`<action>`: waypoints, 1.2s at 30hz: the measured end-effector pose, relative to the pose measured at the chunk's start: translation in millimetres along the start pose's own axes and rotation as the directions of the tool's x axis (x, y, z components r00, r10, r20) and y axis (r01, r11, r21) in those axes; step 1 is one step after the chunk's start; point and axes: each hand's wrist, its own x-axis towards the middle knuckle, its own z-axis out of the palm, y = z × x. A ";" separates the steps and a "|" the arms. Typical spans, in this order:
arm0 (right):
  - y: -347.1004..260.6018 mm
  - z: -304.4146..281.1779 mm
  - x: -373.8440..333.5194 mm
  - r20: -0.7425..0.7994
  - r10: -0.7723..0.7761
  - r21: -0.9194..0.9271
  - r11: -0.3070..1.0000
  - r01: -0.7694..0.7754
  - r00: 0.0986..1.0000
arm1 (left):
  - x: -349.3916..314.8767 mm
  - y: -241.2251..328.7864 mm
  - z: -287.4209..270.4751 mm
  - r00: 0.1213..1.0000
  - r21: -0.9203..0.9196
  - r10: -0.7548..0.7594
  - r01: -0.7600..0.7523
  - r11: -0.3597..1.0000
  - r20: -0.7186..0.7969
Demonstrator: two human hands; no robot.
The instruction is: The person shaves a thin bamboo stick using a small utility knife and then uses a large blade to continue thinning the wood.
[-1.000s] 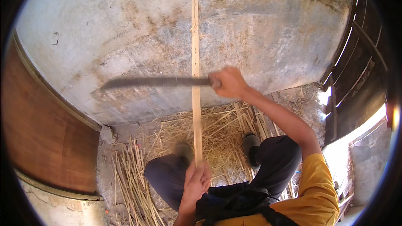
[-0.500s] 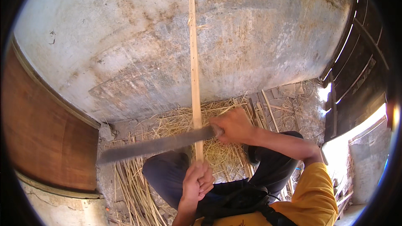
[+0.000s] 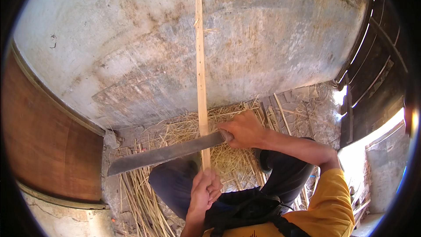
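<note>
My left hand [image 3: 205, 189] is closed around the near end of a long, pale bamboo strip [image 3: 201, 70]. The strip rises away from me, and its far end meets the stained wall. In my right hand [image 3: 245, 130] is the handle of a machete [image 3: 166, 153], gripped in a fist. Its broad dark blade points left and lies across the strip, a little beyond my left hand. Thin curled fibres stick out from the strip's upper part. The handle is mostly hidden by my fingers.
Pale shavings [image 3: 232, 162] cover the floor between my knees. Split strips [image 3: 144, 202] lie in a bundle to the left, and more lie at the right. A weathered wall [image 3: 272, 52] stands ahead, a brown wooden panel [image 3: 52, 136] at the left, dark boards at the right.
The machete blade, blurred before, now shows sharply in nearly the same place. The bamboo strip has shifted slightly left. Both hands keep their grips.
</note>
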 end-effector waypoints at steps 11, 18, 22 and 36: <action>-8.3 0.3 10.1 -0.066 0.055 0.046 0.998 -0.052 0.996 | -4.8 7.5 -4.1 0.999 -0.017 0.026 -0.026 1.000 0.033; -26.7 -3.6 -13.8 0.043 0.033 0.016 0.999 -0.034 0.999 | -4.2 2.7 -2.5 0.999 -0.087 -0.018 0.022 0.996 0.046; -0.8 0.1 7.1 -0.049 0.098 0.041 0.995 -0.096 0.994 | -0.3 0.6 -1.0 0.999 -0.017 0.025 -0.024 1.000 0.041; 14.2 -3.2 18.1 -0.100 0.205 0.020 0.979 -0.204 0.974 | 3.7 -4.4 5.3 0.998 0.086 0.064 -0.063 0.994 -0.016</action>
